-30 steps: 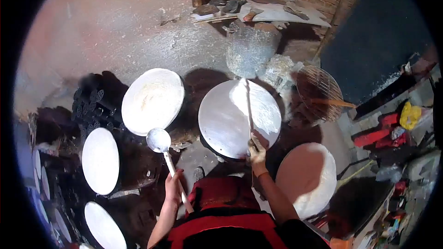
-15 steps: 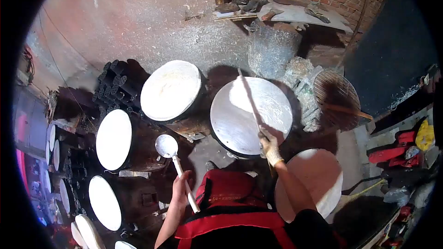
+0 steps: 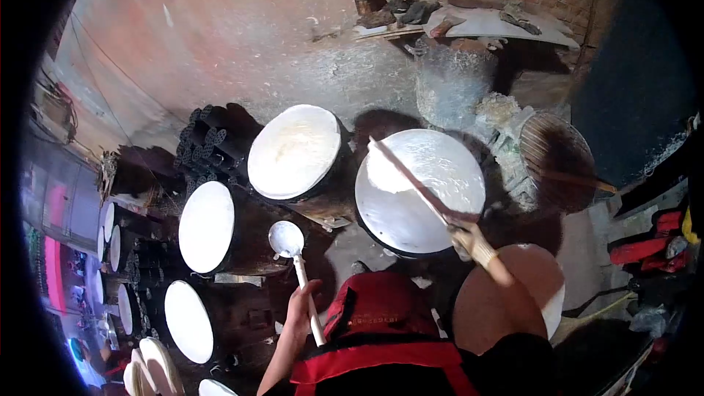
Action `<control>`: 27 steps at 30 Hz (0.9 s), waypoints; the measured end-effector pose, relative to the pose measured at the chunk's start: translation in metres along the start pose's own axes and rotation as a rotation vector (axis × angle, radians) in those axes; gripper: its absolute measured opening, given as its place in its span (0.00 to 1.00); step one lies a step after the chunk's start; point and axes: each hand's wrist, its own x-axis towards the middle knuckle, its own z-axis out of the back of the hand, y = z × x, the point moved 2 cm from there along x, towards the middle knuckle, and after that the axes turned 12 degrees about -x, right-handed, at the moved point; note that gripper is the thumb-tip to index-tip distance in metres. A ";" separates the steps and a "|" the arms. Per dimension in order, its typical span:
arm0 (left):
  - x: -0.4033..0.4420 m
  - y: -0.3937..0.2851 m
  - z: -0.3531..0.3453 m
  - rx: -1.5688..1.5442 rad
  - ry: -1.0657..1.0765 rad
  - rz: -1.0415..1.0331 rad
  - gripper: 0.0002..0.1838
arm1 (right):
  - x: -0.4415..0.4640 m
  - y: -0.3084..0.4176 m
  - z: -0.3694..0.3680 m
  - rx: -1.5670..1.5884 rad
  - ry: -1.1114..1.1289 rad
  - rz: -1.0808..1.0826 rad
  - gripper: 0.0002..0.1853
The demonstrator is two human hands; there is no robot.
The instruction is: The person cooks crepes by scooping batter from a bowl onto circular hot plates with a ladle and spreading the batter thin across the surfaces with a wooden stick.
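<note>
My left hand [image 3: 299,308] is closed around the white handle of a ladle [image 3: 286,237], whose bowl points away from me, left of the nearest pan. My right hand [image 3: 471,242], in a pale knitted glove, is wrapped round a long thin stick [image 3: 412,180]. The stick slants across the round flat pan [image 3: 381,214] in front of me, its far end by the upper left rim. Whether the stick touches the surface I cannot tell. A bright white patch [image 3: 385,174] covers the pan's upper left, with whitish streaks [image 3: 447,161] to its right.
More round white-topped pans [image 3: 295,152] curve round on my left, one [image 3: 207,226] nearer. A pale round surface [image 3: 539,286] lies below my right arm. Black perforated cylinders [image 3: 202,143] are stacked by the wall. A round woven tray [image 3: 556,158] and a worn drum [image 3: 451,84] stand right.
The view has swung left, so everything sits further right. Across the pan, the stick now lies at a flatter slant, my right hand having moved right. The ladle is still in my left hand.
</note>
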 end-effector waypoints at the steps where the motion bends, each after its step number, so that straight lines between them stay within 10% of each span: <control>1: -0.021 -0.007 -0.014 -0.034 0.020 -0.072 0.12 | 0.000 -0.021 0.006 0.050 0.051 0.047 0.17; 8: -0.015 0.027 0.028 -0.072 -0.064 0.073 0.11 | 0.021 0.003 0.032 -0.020 -0.181 0.060 0.19; 12: -0.016 0.013 0.024 0.063 -0.038 0.042 0.11 | -0.003 -0.030 0.001 -0.031 0.136 0.052 0.18; 20: 0.027 -0.019 0.015 0.219 0.204 0.080 0.15 | -0.047 -0.065 -0.042 0.009 -0.446 0.267 0.16; 25: 0.050 -0.051 0.035 0.278 0.325 0.125 0.14 | -0.159 -0.068 -0.116 0.233 -0.345 -0.100 0.21; 27: 0.066 -0.061 0.052 0.342 0.379 0.133 0.13 | -0.159 -0.095 -0.156 0.434 -0.180 0.085 0.21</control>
